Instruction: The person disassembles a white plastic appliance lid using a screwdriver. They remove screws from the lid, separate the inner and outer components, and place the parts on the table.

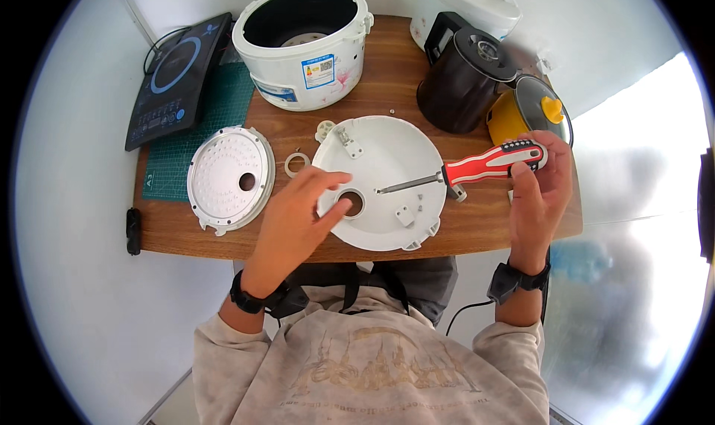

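A red, white and black screwdriver (477, 170) is in my right hand (546, 194), its shaft pointing left. Its tip is over a round white plastic lid (387, 153), which lies hollow side up; a tiny speck, perhaps a screw, shows at the tip. My left hand (298, 211) reaches over the lid's left edge beside a ringed hole, thumb and fingers apart and holding nothing. Inside the lid are a small white block (404, 216), tiny screws (420, 198) to its right, and a white bracket (348, 144) near the upper left rim.
To the left, a round white perforated plate (216, 168) partly covers a green cutting mat (165, 181), near a black induction cooktop (165, 101). A pale ring (296, 155) lies beside the lid. Behind stand a white rice cooker body (287, 66), dark kettle (456, 94) and yellow pot (502, 118).
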`<state>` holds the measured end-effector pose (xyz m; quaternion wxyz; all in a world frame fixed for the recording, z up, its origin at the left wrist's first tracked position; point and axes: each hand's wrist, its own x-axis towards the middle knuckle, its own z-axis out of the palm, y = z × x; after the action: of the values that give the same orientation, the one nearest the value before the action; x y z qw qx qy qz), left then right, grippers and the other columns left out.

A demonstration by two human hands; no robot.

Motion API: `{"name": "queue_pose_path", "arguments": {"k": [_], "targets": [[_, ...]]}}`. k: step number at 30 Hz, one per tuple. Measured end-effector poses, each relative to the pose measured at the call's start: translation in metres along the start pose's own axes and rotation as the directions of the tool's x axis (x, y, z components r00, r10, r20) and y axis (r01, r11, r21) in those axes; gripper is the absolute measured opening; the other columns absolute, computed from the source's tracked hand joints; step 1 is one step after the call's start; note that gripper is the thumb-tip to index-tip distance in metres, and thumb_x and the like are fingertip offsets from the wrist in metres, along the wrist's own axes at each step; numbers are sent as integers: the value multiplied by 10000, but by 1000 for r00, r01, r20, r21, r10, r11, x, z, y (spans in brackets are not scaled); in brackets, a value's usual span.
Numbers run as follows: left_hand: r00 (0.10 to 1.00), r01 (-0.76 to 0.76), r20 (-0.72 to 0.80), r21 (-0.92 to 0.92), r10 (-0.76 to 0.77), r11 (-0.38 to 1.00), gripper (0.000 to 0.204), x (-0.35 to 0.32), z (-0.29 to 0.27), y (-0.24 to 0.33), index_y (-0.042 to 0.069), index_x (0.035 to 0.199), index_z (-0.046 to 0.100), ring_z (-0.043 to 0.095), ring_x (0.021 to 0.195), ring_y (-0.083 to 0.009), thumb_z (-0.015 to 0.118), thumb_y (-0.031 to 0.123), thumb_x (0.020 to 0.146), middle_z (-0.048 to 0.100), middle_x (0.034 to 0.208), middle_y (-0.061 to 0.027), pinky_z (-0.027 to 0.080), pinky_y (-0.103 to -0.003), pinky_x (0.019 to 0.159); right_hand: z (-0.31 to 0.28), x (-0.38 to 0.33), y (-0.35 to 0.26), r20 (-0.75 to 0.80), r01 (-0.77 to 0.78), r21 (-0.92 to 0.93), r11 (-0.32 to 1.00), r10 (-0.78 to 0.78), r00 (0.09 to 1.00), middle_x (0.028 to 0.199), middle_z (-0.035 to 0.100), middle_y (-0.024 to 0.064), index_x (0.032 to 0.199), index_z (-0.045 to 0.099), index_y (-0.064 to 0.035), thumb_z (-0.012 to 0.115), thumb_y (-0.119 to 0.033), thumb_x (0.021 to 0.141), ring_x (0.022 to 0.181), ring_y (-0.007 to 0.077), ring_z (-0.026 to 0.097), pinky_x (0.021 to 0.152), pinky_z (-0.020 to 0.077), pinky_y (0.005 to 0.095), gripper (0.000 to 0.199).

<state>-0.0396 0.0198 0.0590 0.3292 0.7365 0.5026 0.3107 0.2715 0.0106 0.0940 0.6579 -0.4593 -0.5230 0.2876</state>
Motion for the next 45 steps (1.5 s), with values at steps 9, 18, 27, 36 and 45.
{"name": "queue_pose_path", "arguments": {"k": [9,18,27,36,45], "targets": [[993,-49,99,-135,63,990,236,34,38,37,70,1139,748,607,751,-121,761,75,904,724,1052,-50,464,-266,607,-31,19,3,55,13,76,997,-17,998,1183,612,110,1271,524,-17,685,25,888,1055,162,639,935,531,304,418],[970,-186,166,28,179,982,122,77,59,59,31,1048,740,690,786,-220,712,71,936,732,946,-96,524,-313,691,-75,49,7,-34,52,12,999,-51,998,1197,592,109,1268,524,-13,653,75,862,1037,152,616,937,516,299,435],[836,-315,531,257,139,913,197,152,116,124,49,916,670,659,746,-332,643,234,979,681,781,-132,497,-423,672,-159,67,-14,-122,91,-50,995,-96,988,1212,586,122,1247,531,-9,642,110,826,1051,171,614,954,518,317,452],[850,-349,503,313,157,883,146,178,168,148,77,940,676,689,769,-297,656,221,959,726,829,-99,527,-407,694,-215,67,-20,-196,116,-91,989,-132,972,1200,595,134,1251,538,-4,646,96,828,1081,206,627,978,514,339,448],[940,-160,325,149,104,976,138,148,106,119,73,1064,691,642,727,-182,659,178,980,697,820,-79,506,-320,670,-211,52,2,-223,82,-89,993,-101,970,1199,615,142,1277,535,-2,630,76,844,1084,223,656,983,524,343,450]]}}
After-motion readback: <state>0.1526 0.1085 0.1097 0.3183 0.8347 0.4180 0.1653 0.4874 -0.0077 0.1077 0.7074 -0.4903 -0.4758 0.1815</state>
